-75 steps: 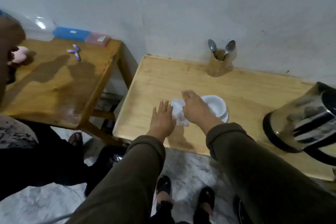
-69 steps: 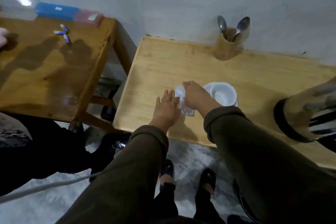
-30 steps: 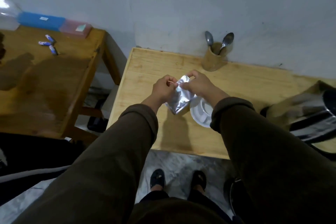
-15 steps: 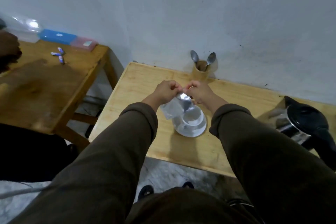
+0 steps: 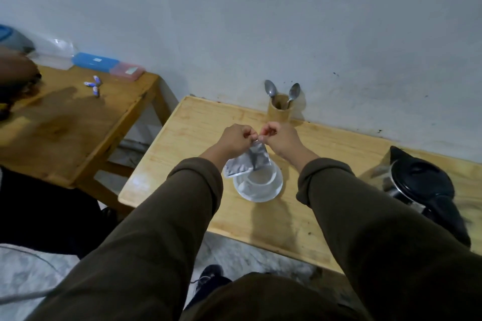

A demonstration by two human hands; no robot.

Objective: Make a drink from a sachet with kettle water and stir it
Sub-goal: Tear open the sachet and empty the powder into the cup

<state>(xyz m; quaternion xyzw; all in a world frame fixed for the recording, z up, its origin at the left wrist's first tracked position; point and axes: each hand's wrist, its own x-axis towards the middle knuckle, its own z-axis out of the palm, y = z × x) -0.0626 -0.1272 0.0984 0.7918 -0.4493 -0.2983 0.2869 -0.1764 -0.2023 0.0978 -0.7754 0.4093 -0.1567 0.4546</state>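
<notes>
A silver sachet hangs above a white cup that stands on a white saucer on the light wooden table. My left hand and my right hand both pinch the sachet's top edge, fingertips close together. A steel kettle with a black lid stands at the right edge of the table. Two spoons stick up from a wooden holder by the wall.
A darker wooden table stands to the left with blue and pink boxes and small tubes. Another person's arm shows at the far left. The wall runs close behind both tables.
My hands lifted the sachet off the table and brought it up over the cup, both now gripping its top edge. The view has tilted up.
</notes>
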